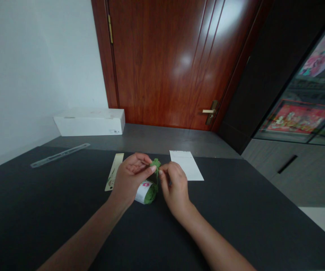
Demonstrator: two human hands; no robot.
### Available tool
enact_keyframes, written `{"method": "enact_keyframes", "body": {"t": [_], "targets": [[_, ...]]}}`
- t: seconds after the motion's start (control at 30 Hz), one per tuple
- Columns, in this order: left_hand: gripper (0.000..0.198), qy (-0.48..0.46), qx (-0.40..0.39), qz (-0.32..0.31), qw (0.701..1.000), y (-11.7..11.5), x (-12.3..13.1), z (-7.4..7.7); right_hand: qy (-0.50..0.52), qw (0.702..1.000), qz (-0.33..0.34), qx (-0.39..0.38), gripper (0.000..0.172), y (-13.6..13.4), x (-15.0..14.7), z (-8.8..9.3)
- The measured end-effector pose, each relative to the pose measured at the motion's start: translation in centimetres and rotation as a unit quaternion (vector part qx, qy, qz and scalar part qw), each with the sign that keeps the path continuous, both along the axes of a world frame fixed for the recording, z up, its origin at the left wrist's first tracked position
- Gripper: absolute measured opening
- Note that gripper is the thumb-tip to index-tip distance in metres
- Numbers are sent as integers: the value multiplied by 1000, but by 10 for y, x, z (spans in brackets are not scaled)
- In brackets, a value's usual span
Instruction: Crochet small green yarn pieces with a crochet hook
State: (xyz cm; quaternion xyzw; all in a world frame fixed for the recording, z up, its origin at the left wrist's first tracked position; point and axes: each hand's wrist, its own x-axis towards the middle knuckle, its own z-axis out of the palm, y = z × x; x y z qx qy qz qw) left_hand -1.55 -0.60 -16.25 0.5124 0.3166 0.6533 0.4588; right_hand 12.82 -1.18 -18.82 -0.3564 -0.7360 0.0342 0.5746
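From the head view, both forearms reach in from the bottom edge and meet near the middle of the dark surface (38, 210). The left hand (131, 176) comes in from the lower left with its wrist slightly raised, palm turned inward to the right, thumb and forefinger stretched toward the centre. The right hand (174, 185) comes in from the lower right, its back toward the camera and its knuckles bent.

The fingers of both hands are closed in a pinch on the green strip (155, 163) – a crumpled, crepe-like band held up just above the surface between the two hands. The left fingertips grip it from the left and the right thumb and forefinger from the right, almost touching each other.

The strip runs down to the green roll (147, 192), which lies on the surface just below and between the hands – its white label faces left, partly hidden behind the left hand.

A beige paper slip (114, 171) lies just left of the left hand, and a white sheet (187, 165) lies just beyond the right hand. Farther left lies a clear ruler (59, 155). A white box (90, 121) sits by the wall, in front of a reddish wooden door (173, 64).
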Motion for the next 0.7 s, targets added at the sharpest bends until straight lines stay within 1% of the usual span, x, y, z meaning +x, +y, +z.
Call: {"method": "enact_keyframes", "body": {"t": [0.1,0.27,0.5,0.7], "targets": [[24,-15,-12,1,1000,0,1,1,-22,1000,-4,17,15,0,1,1],[27,-74,-41,-17,996,1,3,4,16,1000,20,-13,15,2,0,2],[29,-100,-68,-40,992,-1,2,6,8,1000,21,-2,15,0,1,3],[30,-102,-74,-40,991,-1,2,5,-1,1000,23,7,15,1,3,4]]}}
